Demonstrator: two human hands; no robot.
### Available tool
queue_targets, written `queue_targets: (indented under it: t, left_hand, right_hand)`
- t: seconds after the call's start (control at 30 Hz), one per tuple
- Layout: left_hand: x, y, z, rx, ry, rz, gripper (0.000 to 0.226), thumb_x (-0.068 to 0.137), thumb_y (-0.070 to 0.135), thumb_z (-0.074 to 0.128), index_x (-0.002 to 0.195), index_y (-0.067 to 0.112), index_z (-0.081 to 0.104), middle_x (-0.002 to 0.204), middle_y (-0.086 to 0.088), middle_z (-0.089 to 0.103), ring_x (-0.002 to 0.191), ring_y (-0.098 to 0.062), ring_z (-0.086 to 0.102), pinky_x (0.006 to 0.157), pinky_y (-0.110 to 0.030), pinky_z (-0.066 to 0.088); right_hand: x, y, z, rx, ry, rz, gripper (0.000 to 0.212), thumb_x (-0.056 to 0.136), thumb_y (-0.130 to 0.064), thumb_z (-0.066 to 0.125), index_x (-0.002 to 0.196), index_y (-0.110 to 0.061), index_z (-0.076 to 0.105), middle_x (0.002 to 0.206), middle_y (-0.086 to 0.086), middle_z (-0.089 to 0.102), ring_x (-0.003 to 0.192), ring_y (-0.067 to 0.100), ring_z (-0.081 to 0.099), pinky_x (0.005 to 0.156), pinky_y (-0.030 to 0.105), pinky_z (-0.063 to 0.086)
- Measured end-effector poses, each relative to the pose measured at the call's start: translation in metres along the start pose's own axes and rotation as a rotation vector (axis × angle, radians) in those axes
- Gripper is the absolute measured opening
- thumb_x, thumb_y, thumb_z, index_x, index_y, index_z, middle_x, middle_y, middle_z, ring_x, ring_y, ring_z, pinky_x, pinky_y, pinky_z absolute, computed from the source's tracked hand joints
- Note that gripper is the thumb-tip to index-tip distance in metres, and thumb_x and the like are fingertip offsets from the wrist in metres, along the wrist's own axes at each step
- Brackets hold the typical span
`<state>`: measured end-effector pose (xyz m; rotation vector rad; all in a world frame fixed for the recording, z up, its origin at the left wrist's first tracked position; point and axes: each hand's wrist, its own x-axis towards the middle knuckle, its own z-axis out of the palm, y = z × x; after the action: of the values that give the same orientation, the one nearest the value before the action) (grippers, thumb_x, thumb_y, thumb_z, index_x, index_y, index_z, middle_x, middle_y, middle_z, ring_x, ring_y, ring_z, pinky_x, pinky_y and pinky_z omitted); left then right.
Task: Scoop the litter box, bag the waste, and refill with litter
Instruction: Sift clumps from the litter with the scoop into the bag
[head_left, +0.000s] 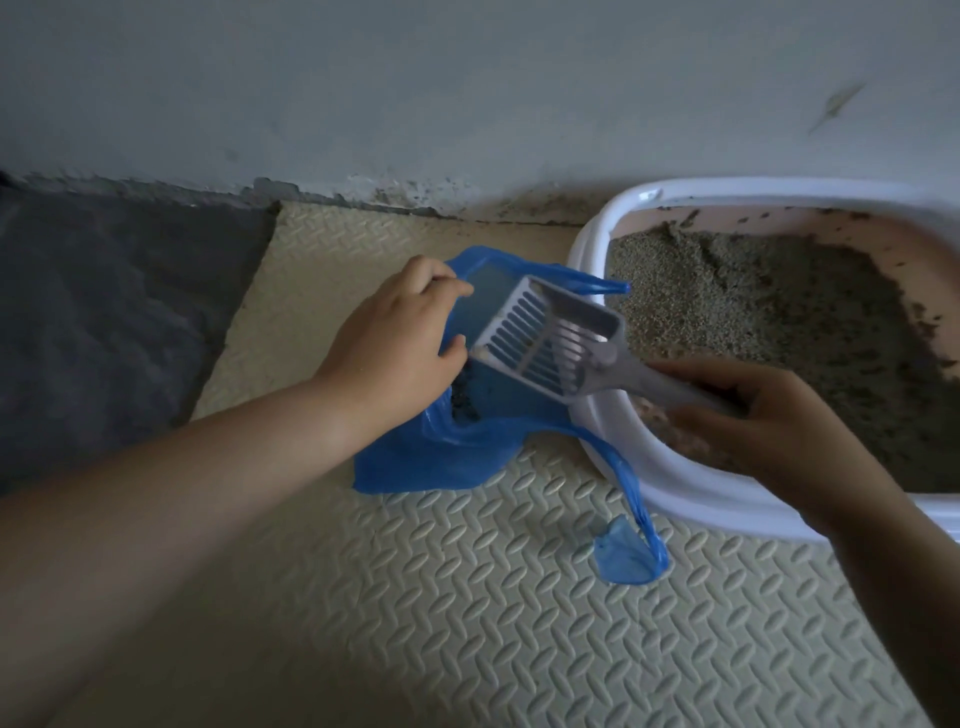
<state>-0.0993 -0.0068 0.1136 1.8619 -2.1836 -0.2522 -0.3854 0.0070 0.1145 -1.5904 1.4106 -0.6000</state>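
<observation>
Over the bag (431, 467), the right hand (769, 415) grips the scoop (540, 338); the left hand (400, 332) pinches its edge. Some waste (464, 400) is bagged; refilling seems not yet done.

1. R of frame: litter box (613, 467) on mat (467, 597), wall (467, 78) behind.
2. litter (753, 306) in box.
3. Ctr: bag (441, 462) on mat, touching box's L rim.
4. scoop (535, 338) over bag mouth, handle across box rim.
5. left hand (395, 343) holds bag's L edge; right hand (779, 421) grips handle over box.
</observation>
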Motion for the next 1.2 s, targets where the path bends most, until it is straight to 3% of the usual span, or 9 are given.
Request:
queue_targets:
  t: [0.1, 0.23, 0.37, 0.5, 0.6, 0.73, 1.03, 1.1, 1.2]
  left_hand:
    - [0.011, 0.016, 0.007, 0.000, 0.015, 0.031, 0.047, 0.091, 0.024, 0.056, 0.136, 0.016, 0.047, 0.133, 0.003, 0.041, 0.120, -0.016, 0.045, 0.095, -0.031, 0.041]
    - [0.029, 0.046, 0.026, -0.026, -0.004, 0.081, 0.047, 0.092, 0.025, 0.055, 0.137, 0.015, 0.045, 0.136, 0.002, 0.040, 0.120, -0.017, 0.045, 0.093, -0.029, 0.040]
    - [0.046, 0.079, 0.052, -0.036, -0.065, 0.148, 0.049, 0.092, 0.025, 0.055, 0.138, 0.009, 0.044, 0.141, -0.005, 0.040, 0.126, -0.024, 0.043, 0.100, -0.036, 0.036]
    - [0.064, 0.107, 0.083, -0.042, -0.156, 0.075, 0.067, 0.097, 0.038, 0.044, 0.151, 0.009, 0.017, 0.159, -0.006, 0.007, 0.146, -0.024, 0.008, 0.117, -0.037, 0.015]
    - [0.075, 0.117, 0.104, -0.098, -0.199, -0.060, 0.074, 0.098, 0.041, 0.040, 0.151, 0.007, 0.001, 0.159, -0.006, -0.013, 0.146, -0.022, -0.012, 0.118, -0.037, 0.002]
    - [0.076, 0.121, 0.122, -0.095, -0.119, -0.162, 0.074, 0.097, 0.028, 0.041, 0.150, 0.004, -0.004, 0.159, -0.008, -0.015, 0.146, -0.024, -0.013, 0.120, -0.036, 0.000]
    - [0.076, 0.121, 0.126, -0.131, -0.092, -0.159, 0.081, 0.091, 0.022, 0.047, 0.151, 0.004, -0.004, 0.159, -0.007, -0.016, 0.146, -0.023, -0.014, 0.120, -0.040, 0.003]
    - [0.076, 0.122, 0.126, -0.121, -0.100, -0.165, 0.081, 0.092, 0.024, 0.046, 0.151, 0.005, -0.006, 0.158, -0.006, -0.017, 0.145, -0.023, -0.015, 0.120, -0.040, 0.002]
    - [0.076, 0.123, 0.124, -0.098, -0.102, -0.182, 0.080, 0.092, 0.025, 0.043, 0.151, 0.006, -0.007, 0.158, -0.006, -0.018, 0.145, -0.022, -0.015, 0.120, -0.040, 0.004]
  right_hand:
    - [-0.013, 0.013, -0.026, 0.149, 0.075, 0.081, 0.040, 0.084, -0.002, 0.066, 0.101, -0.038, 0.070, 0.081, -0.010, 0.073, 0.064, -0.001, 0.060, 0.058, 0.010, 0.047]
    - [-0.023, 0.032, -0.059, 0.239, 0.213, 0.206, 0.034, 0.085, -0.002, 0.064, 0.099, -0.032, 0.070, 0.069, -0.009, 0.069, 0.054, -0.002, 0.055, 0.050, 0.010, 0.043]
    - [-0.024, 0.049, -0.070, 0.014, 0.353, 0.290, 0.025, 0.089, -0.012, 0.063, 0.110, -0.024, 0.069, 0.072, -0.001, 0.066, 0.060, 0.013, 0.053, 0.058, 0.028, 0.042]
    - [-0.012, 0.061, -0.068, -0.306, 0.390, 0.302, 0.021, 0.093, -0.021, 0.055, 0.106, -0.013, 0.070, 0.079, 0.016, 0.067, 0.071, 0.035, 0.060, 0.059, 0.035, 0.041]
    - [0.009, 0.075, -0.071, -0.354, 0.367, 0.351, 0.020, 0.096, -0.023, 0.049, 0.090, -0.014, 0.066, 0.064, 0.010, 0.059, 0.054, 0.025, 0.051, 0.051, 0.030, 0.031]
    - [0.049, 0.085, -0.082, -0.365, 0.293, 0.423, 0.035, 0.097, -0.026, 0.047, 0.074, -0.003, 0.060, 0.053, 0.007, 0.041, 0.047, 0.019, 0.032, 0.050, 0.027, 0.023]
    - [0.131, 0.077, -0.090, -0.459, 0.231, 0.492, 0.034, 0.099, -0.023, 0.041, 0.106, 0.003, 0.062, 0.066, 0.008, 0.052, 0.050, 0.016, 0.040, 0.047, 0.026, 0.037]
    - [0.136, 0.086, -0.069, -0.496, 0.237, 0.467, 0.033, 0.102, -0.017, 0.034, 0.120, 0.000, 0.056, 0.076, 0.012, 0.059, 0.058, 0.020, 0.052, 0.051, 0.030, 0.046]
    - [0.134, 0.111, -0.043, -0.459, 0.287, 0.481, 0.033, 0.103, -0.020, 0.031, 0.123, 0.000, 0.048, 0.098, 0.014, 0.059, 0.082, 0.030, 0.059, 0.063, 0.033, 0.042]
